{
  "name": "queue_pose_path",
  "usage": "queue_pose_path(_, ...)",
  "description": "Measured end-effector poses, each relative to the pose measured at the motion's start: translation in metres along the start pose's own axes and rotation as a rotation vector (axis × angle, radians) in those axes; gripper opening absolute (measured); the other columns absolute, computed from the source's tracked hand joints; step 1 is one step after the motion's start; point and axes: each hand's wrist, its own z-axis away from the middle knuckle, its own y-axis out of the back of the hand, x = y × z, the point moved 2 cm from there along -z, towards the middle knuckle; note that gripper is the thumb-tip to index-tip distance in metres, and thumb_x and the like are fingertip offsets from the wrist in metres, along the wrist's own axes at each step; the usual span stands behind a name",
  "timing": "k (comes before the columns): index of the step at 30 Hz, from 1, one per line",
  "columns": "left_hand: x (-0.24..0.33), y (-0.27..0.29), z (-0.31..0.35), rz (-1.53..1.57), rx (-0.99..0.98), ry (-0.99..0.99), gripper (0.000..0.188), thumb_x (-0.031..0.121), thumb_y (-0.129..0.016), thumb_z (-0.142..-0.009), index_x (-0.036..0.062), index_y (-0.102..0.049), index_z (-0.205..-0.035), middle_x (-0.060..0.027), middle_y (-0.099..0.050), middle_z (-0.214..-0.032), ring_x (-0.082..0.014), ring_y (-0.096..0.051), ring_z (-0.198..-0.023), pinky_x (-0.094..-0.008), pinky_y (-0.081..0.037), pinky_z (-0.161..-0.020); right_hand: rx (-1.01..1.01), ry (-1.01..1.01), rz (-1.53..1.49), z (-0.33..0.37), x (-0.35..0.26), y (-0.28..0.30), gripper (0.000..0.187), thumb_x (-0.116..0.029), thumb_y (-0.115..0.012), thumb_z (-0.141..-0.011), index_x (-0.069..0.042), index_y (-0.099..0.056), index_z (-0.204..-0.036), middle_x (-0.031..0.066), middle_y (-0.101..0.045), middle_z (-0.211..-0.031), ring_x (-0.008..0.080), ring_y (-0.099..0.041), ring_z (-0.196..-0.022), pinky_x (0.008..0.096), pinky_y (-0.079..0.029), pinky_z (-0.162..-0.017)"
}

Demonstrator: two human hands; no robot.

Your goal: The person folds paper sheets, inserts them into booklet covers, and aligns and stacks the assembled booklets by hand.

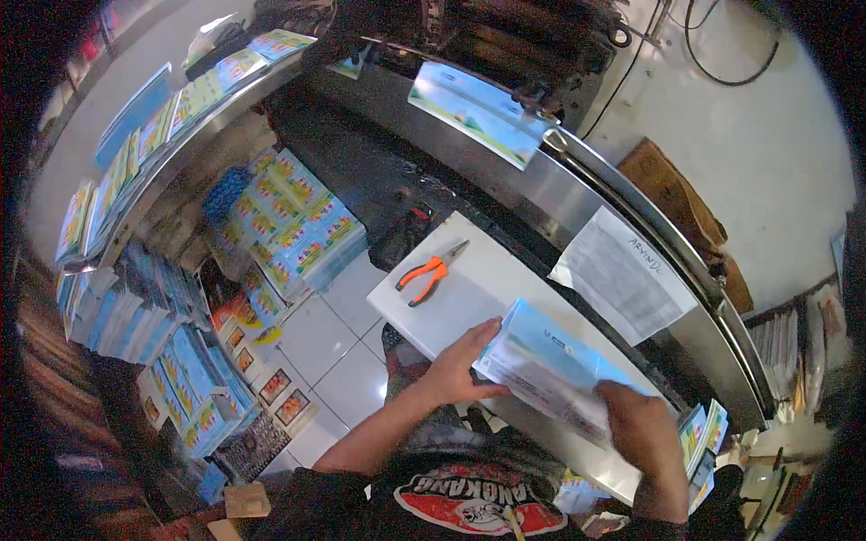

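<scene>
Between my two hands is a light-blue printed sheet (550, 361), folded, with its white text side partly showing. It lies over the white tabletop (492, 261). My left hand (462, 365) grips its left end, the thumb below and the fingers above. At the right end my right hand (642, 428) is closed on the paper, its fingers bent and partly hidden and the hand slightly blurred. Long-nose pliers (435, 270) with orange and black handles lie on the tabletop, beyond my left hand.
A metal rail (595, 189) runs behind the table, holding a blue printed sheet (483, 108) and a grey handwritten paper (624, 275). Stacks of colourful printed sheets (293, 221) stand on the tiled floor to the left. More bundles (194, 388) sit nearer, below a shelf of booklets (203, 95).
</scene>
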Motion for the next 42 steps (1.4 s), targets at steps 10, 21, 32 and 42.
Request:
queue_pose_path(10,0.004,0.002,-0.003,-0.027,-0.027,-0.002,0.104,0.044,-0.081,-0.068,0.0014,-0.026,-0.145,-0.0234,-0.036,-0.144,-0.0373,-0.040,-0.131,-0.0422,-0.036,-0.108,1.058,0.119,0.232,-0.113,0.087,0.145,0.042,-0.004,-0.054,-0.083,-0.016,-0.061,-0.122,0.0147,-0.064,-0.115,0.0340,-0.065,-0.096,0.0431,-0.052,-0.083)
queue_pose_path(21,0.003,0.003,-0.002,-0.018,-0.046,0.042,0.104,0.045,-0.079,-0.069,0.0021,-0.024,-0.146,-0.0251,-0.036,-0.143,-0.0395,-0.040,-0.131,-0.0444,-0.036,-0.107,0.474,0.153,0.388,-0.196,0.077,0.004,0.034,-0.013,-0.057,-0.083,-0.006,-0.059,-0.117,0.0160,-0.060,-0.117,0.0346,-0.060,-0.104,0.0443,-0.052,-0.084)
queue_pose_path(32,0.008,0.001,0.000,-0.025,0.027,0.000,0.108,0.045,-0.082,-0.066,0.0024,-0.024,-0.146,-0.0239,-0.036,-0.144,-0.0393,-0.041,-0.129,-0.0443,-0.035,-0.108,0.230,0.259,0.417,-0.004,0.008,-0.087,0.077,-0.042,-0.078,-0.067,-0.005,-0.049,-0.128,0.0230,-0.044,-0.131,0.0411,-0.042,-0.121,0.0479,-0.042,-0.097)
queue_pose_path(42,0.002,0.004,0.001,-0.014,0.006,0.011,0.108,0.043,-0.084,-0.064,0.0014,-0.025,-0.145,-0.0233,-0.037,-0.144,-0.0390,-0.041,-0.130,-0.0432,-0.035,-0.108,0.122,0.092,0.040,-0.013,0.020,0.016,0.034,-0.015,-0.054,-0.085,-0.009,-0.060,-0.117,0.0222,-0.065,-0.099,0.0410,-0.063,-0.090,0.0483,-0.051,-0.080)
